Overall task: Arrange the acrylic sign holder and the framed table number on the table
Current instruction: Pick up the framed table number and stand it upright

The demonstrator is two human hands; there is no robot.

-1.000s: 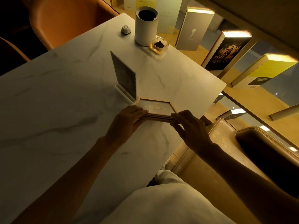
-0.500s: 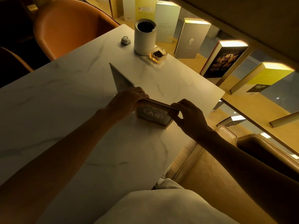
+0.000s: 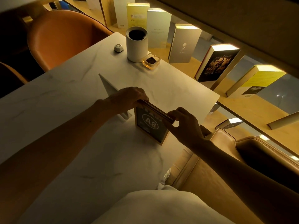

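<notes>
While framed table number [image 3: 151, 125] stands upright, left hand [image 3: 129, 97] and right hand [image 3: 184, 125] fingers pinch its top corners.

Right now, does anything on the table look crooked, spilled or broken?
Nothing looks spilled or broken. The framed number stands upright, both hands gripping its top edge: left hand, right hand. The clear sign holder stands beside it. Cup and small dish sit tidy.
</notes>
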